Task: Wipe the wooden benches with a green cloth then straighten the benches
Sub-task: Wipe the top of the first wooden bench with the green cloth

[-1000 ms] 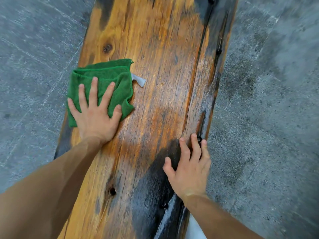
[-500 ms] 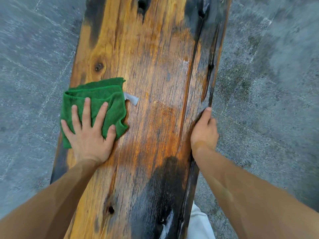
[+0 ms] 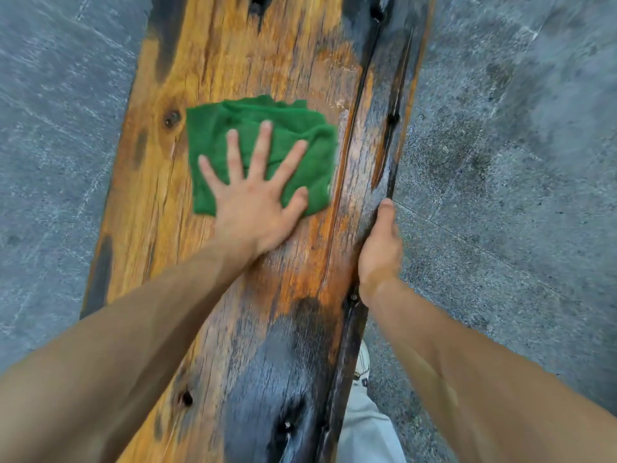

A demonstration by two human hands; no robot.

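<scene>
A long wooden bench (image 3: 253, 61) of orange-brown plank with dark charred patches runs from bottom to top through the middle of the view. A folded green cloth (image 3: 300, 128) lies flat on the plank's middle. My left hand (image 3: 253, 202) presses down on the cloth with its fingers spread straight. My right hand (image 3: 380, 248) grips the bench's right edge, thumb lying along the top and the other fingers hidden under the edge.
Grey concrete floor (image 3: 517, 162) lies on both sides of the bench. My light trouser leg and shoe (image 3: 364, 362) show just right of the bench near the bottom. Dark knots and bolt holes dot the plank.
My left hand has slid the cloth from the plank's left edge rightward to its middle. My right hand moved from flat on top to gripping the right edge a second ago, and stays there.
</scene>
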